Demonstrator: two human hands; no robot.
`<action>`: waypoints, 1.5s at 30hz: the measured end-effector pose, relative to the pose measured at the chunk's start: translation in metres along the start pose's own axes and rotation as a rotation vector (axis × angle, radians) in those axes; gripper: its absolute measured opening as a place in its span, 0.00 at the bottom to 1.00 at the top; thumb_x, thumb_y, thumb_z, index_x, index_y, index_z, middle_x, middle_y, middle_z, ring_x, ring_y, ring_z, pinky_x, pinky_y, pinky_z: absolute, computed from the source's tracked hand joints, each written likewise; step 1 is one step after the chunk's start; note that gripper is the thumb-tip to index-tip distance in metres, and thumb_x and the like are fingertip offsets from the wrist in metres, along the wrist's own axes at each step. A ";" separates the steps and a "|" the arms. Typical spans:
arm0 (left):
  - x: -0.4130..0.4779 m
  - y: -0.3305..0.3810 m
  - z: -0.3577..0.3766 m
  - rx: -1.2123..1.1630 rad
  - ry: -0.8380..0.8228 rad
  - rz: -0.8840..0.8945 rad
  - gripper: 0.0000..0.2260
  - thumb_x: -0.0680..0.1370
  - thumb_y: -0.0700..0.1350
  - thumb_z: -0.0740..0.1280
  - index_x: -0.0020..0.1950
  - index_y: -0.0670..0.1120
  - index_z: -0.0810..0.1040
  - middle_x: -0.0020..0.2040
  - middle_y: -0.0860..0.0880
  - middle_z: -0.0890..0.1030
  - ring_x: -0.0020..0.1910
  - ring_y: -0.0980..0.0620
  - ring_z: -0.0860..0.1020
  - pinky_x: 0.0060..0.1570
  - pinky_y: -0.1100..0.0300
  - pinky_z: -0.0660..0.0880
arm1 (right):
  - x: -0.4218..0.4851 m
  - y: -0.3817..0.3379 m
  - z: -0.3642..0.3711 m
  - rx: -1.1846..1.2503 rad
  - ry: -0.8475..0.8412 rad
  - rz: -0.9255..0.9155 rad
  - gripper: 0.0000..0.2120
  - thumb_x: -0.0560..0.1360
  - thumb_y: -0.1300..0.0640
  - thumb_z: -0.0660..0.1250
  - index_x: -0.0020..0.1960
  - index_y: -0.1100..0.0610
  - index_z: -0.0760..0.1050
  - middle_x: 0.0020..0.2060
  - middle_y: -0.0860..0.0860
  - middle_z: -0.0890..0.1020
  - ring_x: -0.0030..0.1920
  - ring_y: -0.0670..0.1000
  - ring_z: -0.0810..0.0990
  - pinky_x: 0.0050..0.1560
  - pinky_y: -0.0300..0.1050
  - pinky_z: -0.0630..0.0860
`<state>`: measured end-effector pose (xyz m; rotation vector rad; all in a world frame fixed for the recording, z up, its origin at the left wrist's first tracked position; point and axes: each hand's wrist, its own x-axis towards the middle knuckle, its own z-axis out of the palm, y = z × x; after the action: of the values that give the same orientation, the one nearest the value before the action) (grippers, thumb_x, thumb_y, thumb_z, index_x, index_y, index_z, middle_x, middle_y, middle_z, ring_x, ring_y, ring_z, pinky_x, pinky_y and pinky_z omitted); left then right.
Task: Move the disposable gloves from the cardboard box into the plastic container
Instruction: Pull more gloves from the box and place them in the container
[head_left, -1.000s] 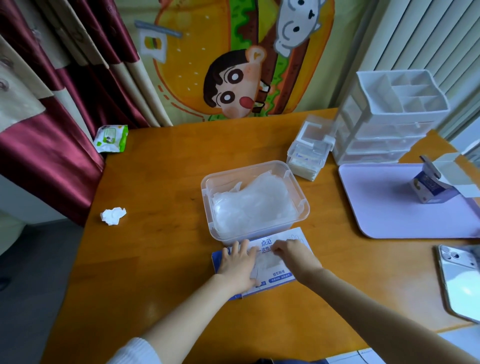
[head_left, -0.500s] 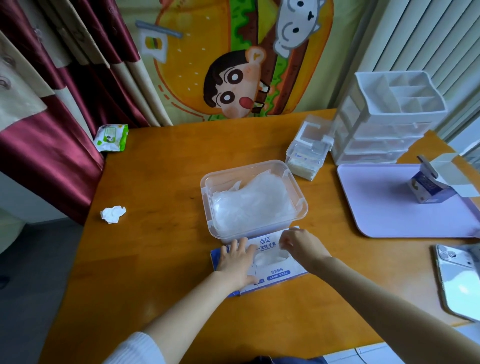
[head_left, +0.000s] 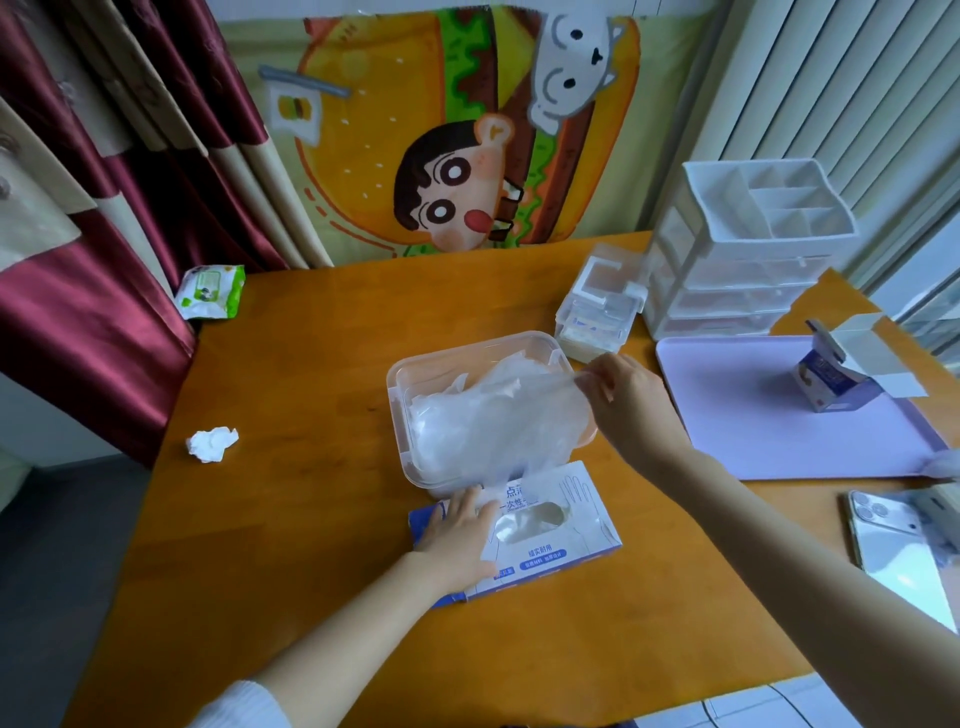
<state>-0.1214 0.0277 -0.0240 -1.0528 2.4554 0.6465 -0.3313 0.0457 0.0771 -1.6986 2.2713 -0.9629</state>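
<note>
Head view of an orange wooden worktop (head_left: 311, 364). At far left, a green-and-white wipes pack (head_left: 210, 291) lies by the back edge, and a crumpled tissue (head_left: 212, 443) lies nearer the front. At centre, the left hand (head_left: 457, 535) rests flat, fingers straight, on the left end of the cardboard box (head_left: 561, 551). The box lies just in front of the plastic container (head_left: 467, 347), and clear film shows in its oval opening. The open-topped container holds a heap of disposable gloves (head_left: 488, 426). Above the container's right rim, the right hand (head_left: 628, 400) pinches 1 clear glove (head_left: 550, 382) between thumb and fingertips; the glove stretches leftward over the heap. Behind this hand stands a small clip-lid box (head_left: 602, 306), just beside a white drawer unit (head_left: 743, 249) with a divided top. Further right, a lilac tray (head_left: 753, 447) carries 1 opened carton (head_left: 831, 374). A phone (head_left: 893, 551) lies back upward near the right edge.
</note>
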 end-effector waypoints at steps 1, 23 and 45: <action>-0.004 0.001 -0.006 -0.032 -0.014 0.012 0.30 0.79 0.50 0.66 0.76 0.48 0.57 0.76 0.47 0.53 0.74 0.46 0.57 0.70 0.51 0.65 | 0.001 0.001 0.000 -0.024 -0.017 -0.002 0.09 0.79 0.56 0.62 0.44 0.60 0.75 0.40 0.49 0.75 0.37 0.50 0.72 0.35 0.41 0.67; 0.002 0.010 -0.127 -0.558 0.455 0.169 0.05 0.79 0.38 0.66 0.45 0.48 0.75 0.36 0.53 0.72 0.36 0.55 0.71 0.35 0.68 0.67 | -0.002 -0.008 0.009 0.279 -0.541 -0.038 0.38 0.67 0.40 0.71 0.69 0.52 0.58 0.53 0.48 0.76 0.50 0.47 0.77 0.51 0.41 0.77; 0.021 -0.038 -0.210 -0.747 0.874 0.116 0.09 0.79 0.40 0.65 0.55 0.51 0.81 0.56 0.55 0.79 0.57 0.60 0.74 0.50 0.76 0.69 | 0.093 -0.026 -0.001 0.229 0.025 -0.065 0.03 0.75 0.60 0.68 0.45 0.54 0.76 0.42 0.49 0.79 0.42 0.47 0.75 0.40 0.23 0.66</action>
<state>-0.1422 -0.1233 0.1273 -1.7639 3.0840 1.4651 -0.3435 -0.0414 0.1160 -1.6789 2.0397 -1.2114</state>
